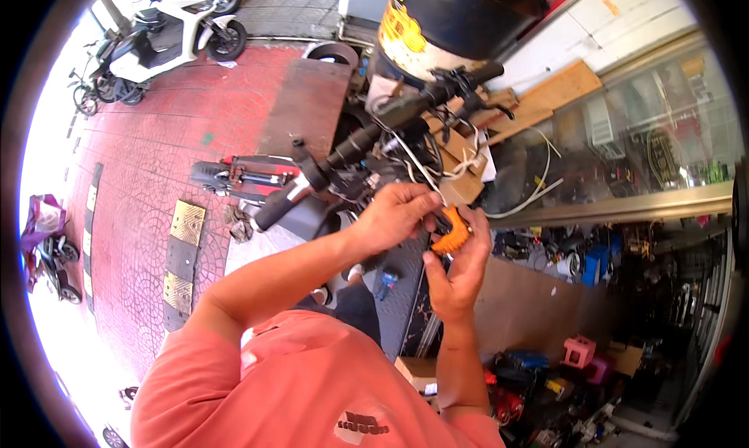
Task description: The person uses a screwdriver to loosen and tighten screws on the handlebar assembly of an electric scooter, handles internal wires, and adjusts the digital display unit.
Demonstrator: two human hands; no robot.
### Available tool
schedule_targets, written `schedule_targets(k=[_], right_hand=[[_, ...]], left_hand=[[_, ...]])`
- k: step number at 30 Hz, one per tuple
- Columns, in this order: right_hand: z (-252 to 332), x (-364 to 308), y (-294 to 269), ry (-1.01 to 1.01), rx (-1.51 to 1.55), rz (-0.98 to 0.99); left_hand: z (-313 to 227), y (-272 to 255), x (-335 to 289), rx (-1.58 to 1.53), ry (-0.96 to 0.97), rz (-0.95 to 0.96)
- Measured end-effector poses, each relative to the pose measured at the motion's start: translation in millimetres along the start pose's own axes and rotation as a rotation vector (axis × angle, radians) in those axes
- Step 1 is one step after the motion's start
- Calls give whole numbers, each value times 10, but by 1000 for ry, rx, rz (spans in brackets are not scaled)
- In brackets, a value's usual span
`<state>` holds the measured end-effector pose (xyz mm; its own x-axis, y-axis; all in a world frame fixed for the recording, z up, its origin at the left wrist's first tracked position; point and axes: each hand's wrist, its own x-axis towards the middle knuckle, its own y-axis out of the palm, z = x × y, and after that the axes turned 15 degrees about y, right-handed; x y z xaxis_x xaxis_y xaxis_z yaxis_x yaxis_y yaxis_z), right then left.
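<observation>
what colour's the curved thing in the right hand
The curved thing is orange, in the head view.

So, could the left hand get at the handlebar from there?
Probably yes: the left hand is near the handlebar and nothing seems to block the way, though it looks busy beside the orange object.

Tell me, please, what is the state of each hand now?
Left hand: closed in a pinch; what it holds cannot be told.
Right hand: closed, holding the orange tool.
</observation>
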<state>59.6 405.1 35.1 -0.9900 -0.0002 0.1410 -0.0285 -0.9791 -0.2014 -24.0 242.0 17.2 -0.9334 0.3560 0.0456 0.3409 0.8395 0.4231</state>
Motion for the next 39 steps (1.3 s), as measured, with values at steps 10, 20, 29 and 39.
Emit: schedule_targets(k=[10, 20, 29, 39], right_hand=[[-90, 164, -308, 422, 235, 195], [233, 640, -618, -285, -976, -30], [-67, 636, -962, 1129, 660, 372], [-231, 920, -1116, 703, 217, 583]], left_hand=[[189, 67, 174, -322, -26, -11], [335, 332, 345, -400, 19, 127], [344, 351, 434, -393, 26, 55], [210, 502, 422, -476, 4, 38]])
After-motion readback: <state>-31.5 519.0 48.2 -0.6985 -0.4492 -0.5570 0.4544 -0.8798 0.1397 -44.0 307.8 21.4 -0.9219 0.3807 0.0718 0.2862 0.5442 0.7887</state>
